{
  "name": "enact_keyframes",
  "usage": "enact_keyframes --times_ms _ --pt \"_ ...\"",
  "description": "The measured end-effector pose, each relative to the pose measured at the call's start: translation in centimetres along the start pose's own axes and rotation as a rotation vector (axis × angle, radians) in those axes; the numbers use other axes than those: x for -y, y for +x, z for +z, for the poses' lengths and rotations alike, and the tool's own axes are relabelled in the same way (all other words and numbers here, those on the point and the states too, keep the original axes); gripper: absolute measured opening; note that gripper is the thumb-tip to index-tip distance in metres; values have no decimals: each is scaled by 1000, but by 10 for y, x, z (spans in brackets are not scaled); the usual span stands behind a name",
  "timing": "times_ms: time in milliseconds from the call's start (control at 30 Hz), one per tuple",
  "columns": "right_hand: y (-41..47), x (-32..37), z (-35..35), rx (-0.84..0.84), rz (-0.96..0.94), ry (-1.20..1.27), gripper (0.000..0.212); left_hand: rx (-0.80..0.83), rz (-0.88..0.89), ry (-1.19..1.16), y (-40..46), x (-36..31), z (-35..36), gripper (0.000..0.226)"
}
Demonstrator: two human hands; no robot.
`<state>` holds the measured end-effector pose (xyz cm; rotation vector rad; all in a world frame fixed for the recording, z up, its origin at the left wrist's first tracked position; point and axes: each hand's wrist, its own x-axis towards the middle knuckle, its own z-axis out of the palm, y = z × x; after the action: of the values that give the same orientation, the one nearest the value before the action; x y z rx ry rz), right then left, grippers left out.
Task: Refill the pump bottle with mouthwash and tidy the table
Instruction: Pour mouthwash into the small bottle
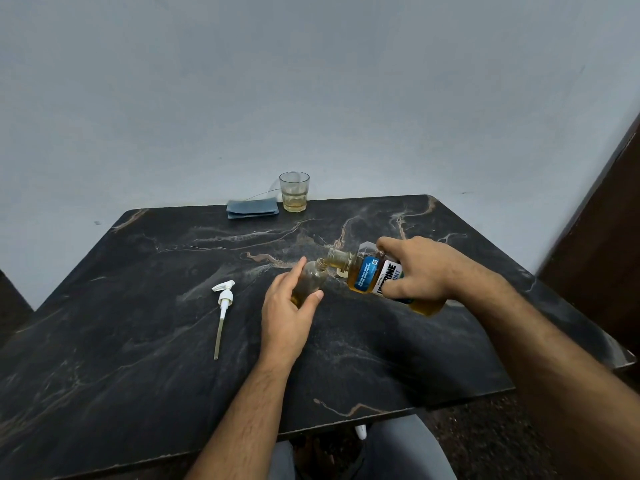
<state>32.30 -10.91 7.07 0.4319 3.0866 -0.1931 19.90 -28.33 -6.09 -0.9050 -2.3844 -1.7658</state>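
Note:
My left hand [287, 306] grips a small clear pump bottle [311, 278] standing on the dark marble table [138, 341], with amber liquid low in it. My right hand [419, 268] holds an uncapped mouthwash bottle [367, 275] with a blue and white label, tipped to the left. Its open neck rests at the pump bottle's mouth. The white pump head [223, 306] with its long dip tube lies flat on the table to the left of my hands.
At the table's far edge by the wall stands a glass [294, 192] with a little amber liquid, next to a folded blue cloth [252, 208]. A dark wooden panel [609, 237] rises at the right. My knees show below the near edge.

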Motion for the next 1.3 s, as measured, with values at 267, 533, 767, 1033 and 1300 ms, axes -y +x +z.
enact_keyframes --times_ms 267,533,767,1033,1300 --pt "1 -1 0 -6 3 -23 40 8 -9 8 0 0 0 65" --pt "0 1 -2 -2 3 -46 46 2 -7 6 0 0 0 65" --pt "1 0 -2 1 2 -50 45 3 -12 17 1 -2 0 65" --pt "1 2 -4 8 5 -52 40 8 -25 15 0 -2 0 66" --pt "1 2 -5 11 15 -52 44 9 -30 11 0 -3 0 66"
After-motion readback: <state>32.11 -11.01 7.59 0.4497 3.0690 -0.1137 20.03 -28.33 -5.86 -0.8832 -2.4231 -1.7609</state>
